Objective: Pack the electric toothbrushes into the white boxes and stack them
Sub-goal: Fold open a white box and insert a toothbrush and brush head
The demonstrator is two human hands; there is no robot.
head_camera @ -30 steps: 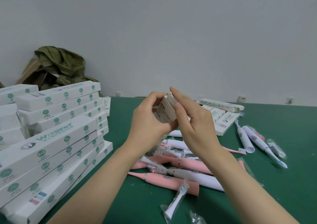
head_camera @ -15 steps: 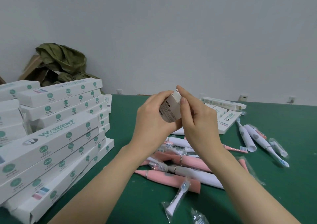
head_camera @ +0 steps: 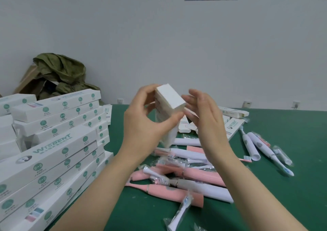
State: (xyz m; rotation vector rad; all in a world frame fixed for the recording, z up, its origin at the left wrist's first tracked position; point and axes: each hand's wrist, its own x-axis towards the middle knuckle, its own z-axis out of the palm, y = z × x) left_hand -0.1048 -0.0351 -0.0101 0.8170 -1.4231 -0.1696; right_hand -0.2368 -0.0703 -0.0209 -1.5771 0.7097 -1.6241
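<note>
Holds one white box [head_camera: 169, 99] up above the green table [head_camera: 286, 204], in the left hand [head_camera: 141, 126]. Grips it with curled fingers on the far side and the thumb on the near side. Closed end flap turned toward the camera, so no way to see what is inside. Right hand [head_camera: 207, 119] open just beside the box's right edge, fingers nearly straight, holding nothing; too close to tell if touching.

On the left of the table, a big stack of closed white boxes [head_camera: 53, 142] with green dots, piled many layers high. Nothing of their insides on show.

Under the hands, a loose pile of pink toothbrushes [head_camera: 175, 194] and white toothbrushes [head_camera: 203, 188], lying flat, none in a box. Mixed in, brush heads in small clear bags [head_camera: 180, 211]. Off to the right, a few more toothbrushes [head_camera: 251, 147] side by side, apart from the pile.

Behind the right hand, some far boxes [head_camera: 233, 112] lying flat near the table's back edge.

In the far left corner, a brown cardboard box [head_camera: 28, 78] with a green cloth [head_camera: 60, 70] heaped on top.
</note>
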